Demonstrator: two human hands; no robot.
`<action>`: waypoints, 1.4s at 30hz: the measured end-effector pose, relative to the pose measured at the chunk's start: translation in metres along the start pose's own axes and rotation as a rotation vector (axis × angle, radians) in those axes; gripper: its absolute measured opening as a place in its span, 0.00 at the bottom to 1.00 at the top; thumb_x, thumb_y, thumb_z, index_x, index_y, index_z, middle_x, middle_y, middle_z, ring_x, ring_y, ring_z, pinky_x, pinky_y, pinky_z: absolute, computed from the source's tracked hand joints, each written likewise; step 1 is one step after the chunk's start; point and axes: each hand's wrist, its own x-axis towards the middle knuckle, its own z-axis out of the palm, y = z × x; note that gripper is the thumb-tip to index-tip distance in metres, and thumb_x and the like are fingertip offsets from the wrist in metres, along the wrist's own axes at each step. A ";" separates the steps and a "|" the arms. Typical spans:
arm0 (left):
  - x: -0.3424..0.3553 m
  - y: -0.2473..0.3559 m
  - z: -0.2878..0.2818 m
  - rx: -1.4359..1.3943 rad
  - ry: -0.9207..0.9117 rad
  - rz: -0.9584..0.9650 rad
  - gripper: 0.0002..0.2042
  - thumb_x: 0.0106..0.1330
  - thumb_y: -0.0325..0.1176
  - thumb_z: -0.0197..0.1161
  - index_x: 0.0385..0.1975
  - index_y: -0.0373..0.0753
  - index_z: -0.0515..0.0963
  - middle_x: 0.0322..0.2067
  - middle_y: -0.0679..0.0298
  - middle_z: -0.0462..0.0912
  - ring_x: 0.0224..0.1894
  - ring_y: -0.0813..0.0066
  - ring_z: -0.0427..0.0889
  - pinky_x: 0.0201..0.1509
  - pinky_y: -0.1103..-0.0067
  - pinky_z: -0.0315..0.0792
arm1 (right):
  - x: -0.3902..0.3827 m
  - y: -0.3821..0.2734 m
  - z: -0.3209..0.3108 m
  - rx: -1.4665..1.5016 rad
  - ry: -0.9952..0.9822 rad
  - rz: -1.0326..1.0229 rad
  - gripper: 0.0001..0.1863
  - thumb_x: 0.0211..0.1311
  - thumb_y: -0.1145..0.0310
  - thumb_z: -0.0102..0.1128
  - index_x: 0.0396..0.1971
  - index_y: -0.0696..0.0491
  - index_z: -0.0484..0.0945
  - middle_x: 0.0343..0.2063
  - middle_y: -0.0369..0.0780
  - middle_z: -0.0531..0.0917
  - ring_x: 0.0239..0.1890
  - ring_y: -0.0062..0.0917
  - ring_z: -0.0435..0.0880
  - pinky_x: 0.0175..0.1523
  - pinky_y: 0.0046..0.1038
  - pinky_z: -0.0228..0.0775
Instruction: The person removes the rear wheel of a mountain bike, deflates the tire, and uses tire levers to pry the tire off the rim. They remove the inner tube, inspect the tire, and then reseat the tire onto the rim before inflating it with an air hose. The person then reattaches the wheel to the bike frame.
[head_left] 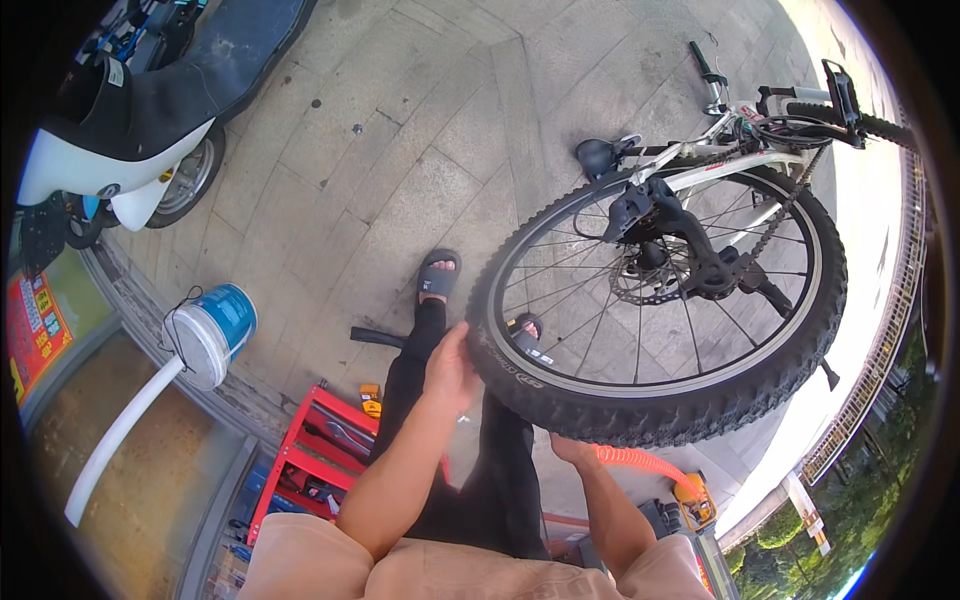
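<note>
A bicycle with a silver frame (725,172) lies tilted on its side, its rear wheel raised toward me with a knobby black tire (660,415), spokes, disc rotor (625,280) and black derailleur (715,270). My left hand (448,368) is closed on the tire's left edge. My right hand (570,445) reaches under the tire's lower edge, where its fingers are hidden. Just right of it runs a coiled orange hose (645,458) to a yellow device (695,500).
A white scooter (85,170) stands upper left. A white-and-blue bucket (225,320) with a white pipe is at left, a red tool cart (300,455) lower left. A dark strip (375,335) lies on the paving by my sandalled feet. A metal railing (870,385) runs along the right.
</note>
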 end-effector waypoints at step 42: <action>-0.084 -0.003 0.030 1.379 -0.041 1.235 0.41 0.34 0.30 0.72 0.53 0.32 0.58 0.56 0.46 0.59 0.59 0.45 0.57 0.62 0.61 0.51 | -0.001 -0.024 -0.002 -0.308 0.198 0.061 0.17 0.54 0.63 0.50 0.44 0.51 0.74 0.45 0.45 0.76 0.52 0.40 0.70 0.57 0.39 0.58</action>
